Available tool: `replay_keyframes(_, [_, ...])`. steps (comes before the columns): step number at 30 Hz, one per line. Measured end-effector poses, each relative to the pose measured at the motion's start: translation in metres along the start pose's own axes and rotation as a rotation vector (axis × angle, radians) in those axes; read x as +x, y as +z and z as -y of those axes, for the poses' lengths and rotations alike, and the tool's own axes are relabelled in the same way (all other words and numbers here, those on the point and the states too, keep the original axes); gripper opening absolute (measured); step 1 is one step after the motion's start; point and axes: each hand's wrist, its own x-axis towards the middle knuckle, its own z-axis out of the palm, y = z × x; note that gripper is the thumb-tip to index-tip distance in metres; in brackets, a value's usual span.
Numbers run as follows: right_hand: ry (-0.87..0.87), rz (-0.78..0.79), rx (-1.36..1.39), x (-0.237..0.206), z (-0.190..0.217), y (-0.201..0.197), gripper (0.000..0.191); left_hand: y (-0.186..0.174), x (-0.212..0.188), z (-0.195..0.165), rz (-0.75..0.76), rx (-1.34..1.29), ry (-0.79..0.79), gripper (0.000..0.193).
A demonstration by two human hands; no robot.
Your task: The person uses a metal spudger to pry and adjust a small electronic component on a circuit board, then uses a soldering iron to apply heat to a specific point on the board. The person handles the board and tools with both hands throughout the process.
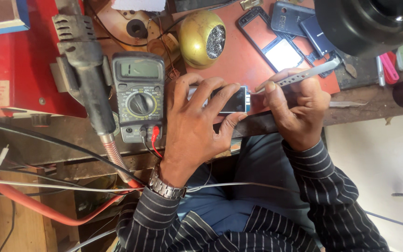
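Metal tweezers [299,77], pinched in your right hand [295,109], tip at 3 o'clock of the small silver-edged phone [232,100], long axis 9-to-3, clamped by left hand [192,126].

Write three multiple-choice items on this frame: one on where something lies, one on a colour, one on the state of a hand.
1. Where is the multimeter relative to the left hand?
A. Beside it, toward the hot-air tool
B. On the person's lap
C. Under the phone frame

2. What colour is the round holder of metal wool at the top?
A. Blue
B. Gold
C. White

3. What is the right hand doing?
A. Resting empty on the bench
B. Holding metal tweezers whose tip is at the end of the small phone
C. Gripping the hot-air tool

Answers
1. A: the meter lies between the hot-air tool and the left hand.
2. B: its shell is gold, with grey wool inside.
3. B: the tweezers are pinched in the fingers, their tip at the end of the small phone that the left hand holds.
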Motion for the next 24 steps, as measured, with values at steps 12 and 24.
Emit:
replay_keyframes(12, [-0.028, -0.010, 0.024, -0.0004, -0.0018, -0.0015, 0.008, -0.0001, -0.0009, -0.0004, -0.015, 0.018, 0.015, 0.048])
replay_keyframes(24, [0.016, -0.014, 0.113, 0.0004, -0.0013, -0.0018, 0.008, 0.0008, -0.0010, -0.0006, -0.018, 0.032, 0.018, 0.048])
